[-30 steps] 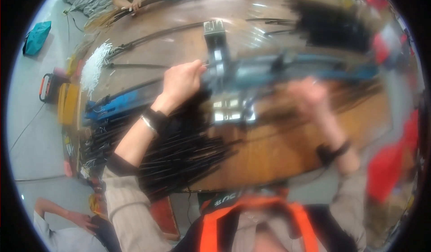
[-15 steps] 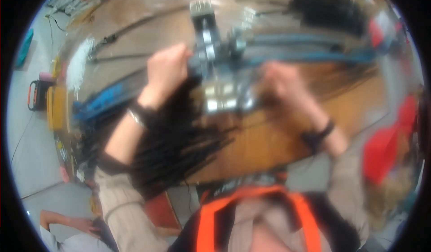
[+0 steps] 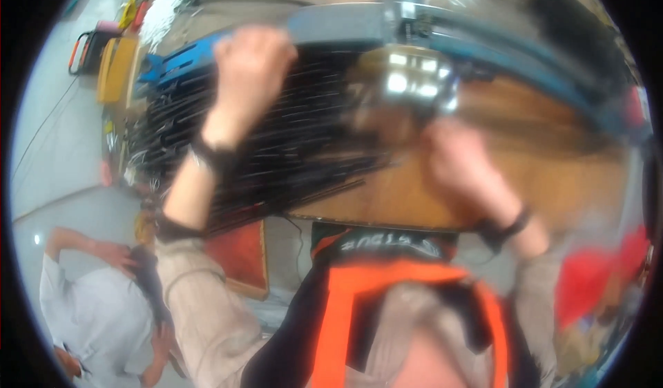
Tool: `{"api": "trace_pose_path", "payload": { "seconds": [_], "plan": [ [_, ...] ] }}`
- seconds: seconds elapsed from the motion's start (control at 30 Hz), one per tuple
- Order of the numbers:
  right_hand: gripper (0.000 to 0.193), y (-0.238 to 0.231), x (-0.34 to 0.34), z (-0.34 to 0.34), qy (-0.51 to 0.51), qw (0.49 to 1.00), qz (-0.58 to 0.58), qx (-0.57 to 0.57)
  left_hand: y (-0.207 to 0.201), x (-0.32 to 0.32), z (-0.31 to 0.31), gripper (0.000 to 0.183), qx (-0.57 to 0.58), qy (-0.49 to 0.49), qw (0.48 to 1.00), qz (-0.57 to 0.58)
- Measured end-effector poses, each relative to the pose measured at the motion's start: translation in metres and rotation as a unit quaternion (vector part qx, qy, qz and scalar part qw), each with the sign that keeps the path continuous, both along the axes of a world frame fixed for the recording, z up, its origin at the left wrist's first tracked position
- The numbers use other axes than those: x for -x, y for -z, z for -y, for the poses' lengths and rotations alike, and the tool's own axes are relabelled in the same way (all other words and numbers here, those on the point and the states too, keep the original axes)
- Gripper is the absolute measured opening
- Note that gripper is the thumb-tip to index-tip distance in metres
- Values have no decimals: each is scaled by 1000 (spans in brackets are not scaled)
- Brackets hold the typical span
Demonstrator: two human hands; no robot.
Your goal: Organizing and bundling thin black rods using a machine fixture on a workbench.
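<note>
My left hand [image 3: 252, 73] is closed into a fist at the far edge of a wide bundle of thin black rods [image 3: 290, 132], beside a blue metal rail [image 3: 186, 62]. Whatever it grips, if anything, is hidden. My right hand [image 3: 461, 158], smeared by motion, has its fingers curled over the wooden tabletop [image 3: 387, 205]. I cannot make out anything in it. Just beyond that hand sits a shiny metal block [image 3: 413, 73], part of a machine on the rail. The two hands are well apart.
Blue-grey rails [image 3: 525, 53] run right from the machine. White strips [image 3: 166, 8] lie at the far left, near a yellow box [image 3: 116, 70]. A red wooden box [image 3: 238, 257] stands below the table's near edge. Another person [image 3: 100, 305] is at lower left; red material [image 3: 594, 274] is at right.
The view has shifted, so the table and machine appear higher and farther right. My left hand has moved left, away from the machine. My right hand has come nearer to me.
</note>
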State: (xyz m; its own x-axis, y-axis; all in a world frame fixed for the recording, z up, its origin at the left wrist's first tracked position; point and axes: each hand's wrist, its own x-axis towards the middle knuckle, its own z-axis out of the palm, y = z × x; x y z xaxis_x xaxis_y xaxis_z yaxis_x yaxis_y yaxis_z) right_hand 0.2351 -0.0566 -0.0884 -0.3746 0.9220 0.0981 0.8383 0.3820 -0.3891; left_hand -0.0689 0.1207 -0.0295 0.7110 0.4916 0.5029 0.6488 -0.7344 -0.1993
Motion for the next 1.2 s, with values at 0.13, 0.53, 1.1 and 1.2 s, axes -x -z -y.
{"api": "trace_pose_path", "payload": {
  "seconds": [0.13, 0.53, 1.1, 1.2],
  "plan": [
    [11, 5, 3, -7, 8, 999, -18, 48, 7, 51, 105, 15, 145, -71, 986, -50],
    [19, -34, 14, -5, 64, 944, -187, 264, 22, 61, 104, 20, 252, 77, 964, 45],
    [12, 3, 9, 22, 35, 970, -222, -89, 30, -68, 135, 7, 300, 122, 945, 38],
    [33, -2, 8, 15, -12, 955, -143, -259, 12, -80, 138, 19, 296, 113, 948, -29]
  ]
}}
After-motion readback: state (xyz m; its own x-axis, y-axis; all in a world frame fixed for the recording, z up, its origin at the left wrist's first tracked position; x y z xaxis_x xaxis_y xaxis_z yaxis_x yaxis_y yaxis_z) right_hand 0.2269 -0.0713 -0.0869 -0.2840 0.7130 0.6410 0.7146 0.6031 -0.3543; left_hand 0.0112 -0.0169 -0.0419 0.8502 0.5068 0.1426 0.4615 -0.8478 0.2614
